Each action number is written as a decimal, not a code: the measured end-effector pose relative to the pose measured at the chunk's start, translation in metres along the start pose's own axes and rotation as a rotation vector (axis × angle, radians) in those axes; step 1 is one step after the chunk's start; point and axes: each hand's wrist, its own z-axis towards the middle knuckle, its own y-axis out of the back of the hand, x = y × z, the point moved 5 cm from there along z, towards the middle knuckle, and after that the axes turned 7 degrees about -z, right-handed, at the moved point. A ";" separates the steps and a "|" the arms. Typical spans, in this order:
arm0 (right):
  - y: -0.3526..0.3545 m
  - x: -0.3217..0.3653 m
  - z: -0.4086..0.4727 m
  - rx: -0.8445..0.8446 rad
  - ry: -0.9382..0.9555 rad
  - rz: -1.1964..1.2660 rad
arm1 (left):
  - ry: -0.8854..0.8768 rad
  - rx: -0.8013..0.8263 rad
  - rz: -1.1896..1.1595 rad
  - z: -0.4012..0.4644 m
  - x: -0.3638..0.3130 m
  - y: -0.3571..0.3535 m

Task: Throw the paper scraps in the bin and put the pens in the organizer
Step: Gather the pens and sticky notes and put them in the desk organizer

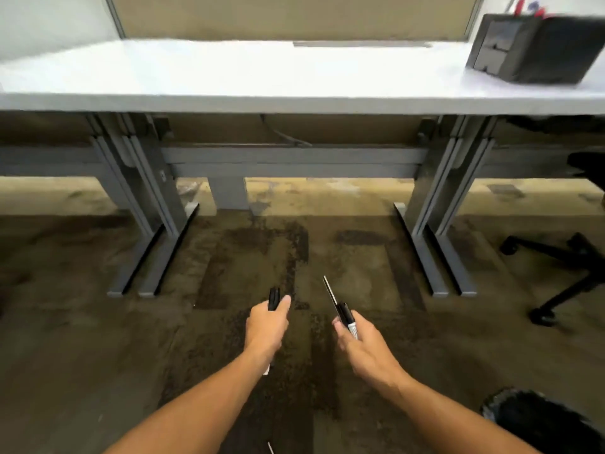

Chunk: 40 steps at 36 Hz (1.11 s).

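Note:
My left hand [265, 326] is closed around black-capped pens [273, 299] whose tips stick out above my thumb. My right hand [360, 342] grips a black-and-white marker [347, 317] together with a thin pen [330, 291] that points up and to the left. Both hands hover over the carpet in front of the desk. The black organizer [537, 47] stands on the desk's far right corner, with red and blue pens poking out of its top. A black bin [543, 421] sits on the floor at the bottom right. Another thin pen [270, 447] lies on the carpet at the bottom edge.
The white desk [229, 77] spans the view on grey metal legs [154, 204]. A black office chair base [569, 270] with castors stands on the right. A beige partition panel [294, 14] rises behind the desk. Brown patchy carpet covers the floor.

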 end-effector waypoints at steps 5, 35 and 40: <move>0.051 0.100 -0.041 0.001 -0.028 -0.002 | 0.005 0.027 -0.047 -0.067 -0.095 0.012; 0.207 0.469 -0.146 -0.123 0.104 0.163 | -0.316 0.232 -0.107 -0.246 -0.487 0.042; 0.232 0.480 -0.122 -0.143 0.159 0.165 | -0.332 0.221 -0.132 -0.235 -0.513 0.024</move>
